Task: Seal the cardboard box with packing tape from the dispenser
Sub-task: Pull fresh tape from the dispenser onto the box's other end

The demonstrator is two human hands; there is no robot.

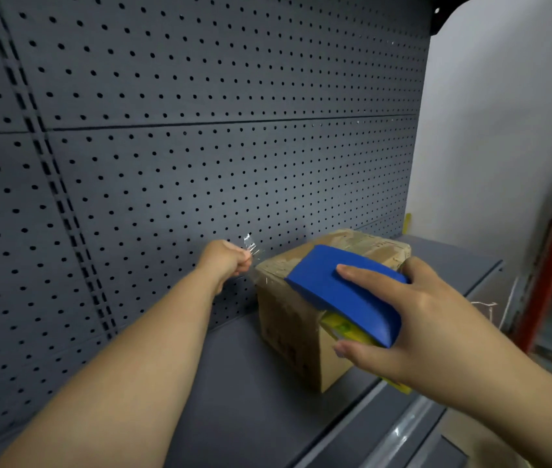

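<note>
head view: my right hand [413,319] is wrapped around the blue tape dispenser [342,292], index finger laid along its top, thumb underneath, fingers closed on it. i hold it above the near top edge of the cardboard box [288,325], tilted, with a yellow-green part [345,327] showing under the blue shell. whether the dispenser touches the box top i cannot tell.

my left hand [227,258] is out ahead and to the left of the box, closed in a pinch on the free end of the clear packing tape [250,244]. the tape end glints just above my fingertips, and a thin, shiny stretch runs from there toward the box's far left top corner. it is too transparent for me to follow all the way to the dispenser.

the box sits upright on the grey shelf [240,373], close to the grey pegboard back panel [183,146], with its top flaps down and shiny patches across the top that look like tape. printing on its side is too blurred to read. a pale wall [490,130] stands to the right, past the shelf end.
</note>
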